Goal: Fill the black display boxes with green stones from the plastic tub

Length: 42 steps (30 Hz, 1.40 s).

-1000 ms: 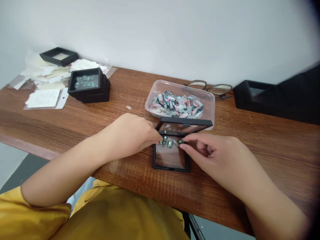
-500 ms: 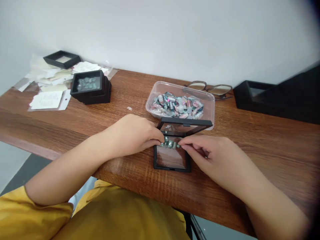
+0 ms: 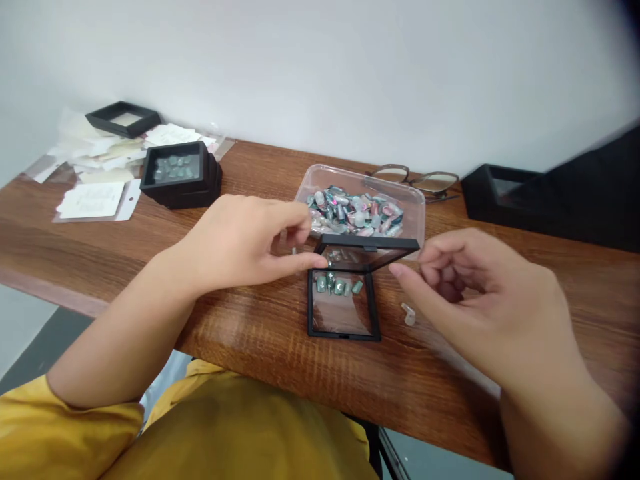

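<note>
A black-framed display case point(image 3: 344, 335) stands on the table with its clear-windowed lid point(image 3: 373, 245) raised at a tilt. Across the film of its lower half lies a row of green press-on nails point(image 3: 339, 287), the rightmost one askew. My left hand point(image 3: 245, 243) hovers at the lid's left side, thumb and fingers apart, the thumb tip near the hinge. On the right, my right hand point(image 3: 480, 300) is off the nails, its fingers half curled and its thumb spread away, with nothing seen between them. Small clear pieces point(image 3: 409, 315) lie beside the case below this hand.
Behind the lid stands a clear plastic tub point(image 3: 417, 193) of mixed press-on nails. Glasses point(image 3: 435, 181) lie behind it. Stacked black cases point(image 3: 180, 170), white cards point(image 3: 95, 199) and another black frame point(image 3: 123, 119) occupy the left. A black box point(image 3: 505, 193) sits at the right.
Both hands have let go of the row of nails. My left hand has lifted up and left; my right hand has drawn back to the right, uncovering the clear pieces.
</note>
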Motion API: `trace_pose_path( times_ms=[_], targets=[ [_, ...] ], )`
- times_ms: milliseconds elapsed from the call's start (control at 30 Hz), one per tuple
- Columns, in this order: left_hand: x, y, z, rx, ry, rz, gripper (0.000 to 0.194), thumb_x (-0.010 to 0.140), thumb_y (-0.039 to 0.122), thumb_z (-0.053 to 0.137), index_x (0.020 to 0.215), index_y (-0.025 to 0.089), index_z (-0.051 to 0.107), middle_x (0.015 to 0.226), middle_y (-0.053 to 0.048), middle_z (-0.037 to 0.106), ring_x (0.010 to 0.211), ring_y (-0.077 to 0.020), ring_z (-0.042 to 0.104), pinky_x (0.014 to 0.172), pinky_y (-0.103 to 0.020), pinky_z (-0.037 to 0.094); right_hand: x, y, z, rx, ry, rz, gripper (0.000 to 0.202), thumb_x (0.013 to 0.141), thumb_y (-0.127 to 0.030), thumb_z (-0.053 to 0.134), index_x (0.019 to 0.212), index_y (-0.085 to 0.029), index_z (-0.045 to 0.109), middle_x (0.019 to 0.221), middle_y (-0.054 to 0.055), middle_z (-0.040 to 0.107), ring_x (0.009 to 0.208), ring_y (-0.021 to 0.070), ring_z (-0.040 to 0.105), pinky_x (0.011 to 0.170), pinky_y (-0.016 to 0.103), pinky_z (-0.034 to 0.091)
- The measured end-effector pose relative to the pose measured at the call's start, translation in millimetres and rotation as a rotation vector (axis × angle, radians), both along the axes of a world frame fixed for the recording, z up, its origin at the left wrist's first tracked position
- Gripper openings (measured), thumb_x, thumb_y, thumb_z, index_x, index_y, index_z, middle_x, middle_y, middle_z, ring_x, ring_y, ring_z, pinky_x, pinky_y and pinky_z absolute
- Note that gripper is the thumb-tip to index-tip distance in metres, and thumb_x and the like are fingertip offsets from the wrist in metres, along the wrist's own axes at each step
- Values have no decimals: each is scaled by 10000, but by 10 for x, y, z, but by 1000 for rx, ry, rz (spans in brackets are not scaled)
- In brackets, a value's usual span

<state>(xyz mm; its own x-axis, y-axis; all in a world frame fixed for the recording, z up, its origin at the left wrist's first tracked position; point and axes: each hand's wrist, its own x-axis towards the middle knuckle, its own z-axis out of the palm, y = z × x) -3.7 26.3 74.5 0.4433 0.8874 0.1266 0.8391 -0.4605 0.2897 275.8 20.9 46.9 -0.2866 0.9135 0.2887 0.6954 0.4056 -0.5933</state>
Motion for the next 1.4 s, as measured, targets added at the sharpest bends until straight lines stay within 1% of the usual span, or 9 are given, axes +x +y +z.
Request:
trace_pose_path(
  times_ms=[100,233,400,567,700,967,1200,1300,1400],
  targets=[
    [4,-2,-44,71,-76,-55,368,925,497,635,1203,260,680,1036,-5,780,883,-163,725,719,-233,472,-77,-17,-23,42,114,-51,230,850,-320,730,1040,-258,616,741,-25,633,542,115,549,503,270,458],
    [-5,6,-84,140,-159,-197,276,973,374,593,1201,278,714,1228,-12,744,1088,-177,716,893,-256,539,-122,-25,-62,117,71,60,286,908,-273,668,1194,-276,654,785,-21,684,542,104,580,523,256,477],
    [-32,43,-77,128,-272,-334,238,947,304,644,1159,281,751,1164,-32,773,1052,-193,739,936,-304,577,-88,-23,-23,122,44,114,125,946,-338,626,1020,-264,696,691,-28,677,521,99,586,502,236,444],
    [-49,34,-41,-8,-307,-441,216,956,241,619,1114,247,766,1129,-43,784,1025,-180,749,916,-272,576,-39,-27,69,57,-27,274,103,949,-294,618,886,-252,687,585,-59,622,412,65,485,407,225,337],
    [-47,7,-37,-48,-290,-424,188,915,193,638,1036,234,775,1073,-20,795,945,-167,752,854,-252,570,-33,-35,104,25,-77,362,114,956,-286,606,874,-242,672,557,-69,600,426,66,496,445,217,377],
    [-28,0,-3,-138,-324,-419,182,933,351,667,945,209,780,948,-24,798,838,-147,726,792,-252,534,-81,-4,-18,154,-45,268,85,952,-273,606,956,-228,678,799,-9,742,561,98,614,513,226,444],
    [-19,39,-23,-278,-363,-347,217,939,388,659,932,187,740,871,-10,769,762,-115,690,697,-211,489,-90,8,1,205,-29,261,107,956,-254,593,895,-226,676,686,-35,695,530,88,601,512,211,442],
    [-13,67,-70,-284,-399,-328,250,927,417,670,909,174,729,860,-16,761,760,-116,685,702,-213,480,-77,31,-3,155,-8,244,105,952,-276,607,904,-237,692,716,-30,711,556,93,615,515,210,442],
    [-12,75,-100,-270,-423,-323,283,946,441,636,924,177,734,877,-28,764,778,-123,692,721,-219,483,-63,78,-37,17,75,241,156,958,-323,601,866,-238,693,653,-31,667,530,97,574,511,216,438]
  ],
)
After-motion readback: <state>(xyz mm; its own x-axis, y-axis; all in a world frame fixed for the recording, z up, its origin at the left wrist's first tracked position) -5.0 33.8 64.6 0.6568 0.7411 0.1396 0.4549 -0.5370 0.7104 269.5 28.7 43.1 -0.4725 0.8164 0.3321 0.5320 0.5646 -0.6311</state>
